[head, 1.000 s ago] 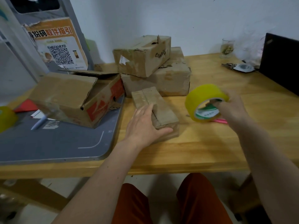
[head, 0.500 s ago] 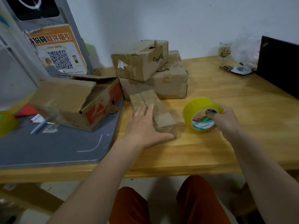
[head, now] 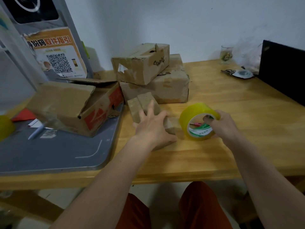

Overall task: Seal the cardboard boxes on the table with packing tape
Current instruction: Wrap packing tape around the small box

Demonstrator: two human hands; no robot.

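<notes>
**Head view: small box held flat, tape roll beside it**

Head camera shows the small box lying on the wooden table, near the middle, with its long side going from near to far. The left hand rests on its near part with fingers spread and nearly straight, pressing it down and not curled around it. The right hand grips the yellow tape roll just to the right of the box, with fingers hooked into the core and the roll standing on its edge. If a tape end is already stuck to the box, I cannot tell; that part is blurred.

The small box looks light and rather stiff, so I judge it slides easily on the smooth wood when tape is pulled. A flat palm on top, close to the seam, seems the best hold. The roll is rigid and best held through its core, so that it can turn.

To the left, an open box sits on a grey board. Farther away, two stacked boxes look worn and soft at the corners.
</notes>
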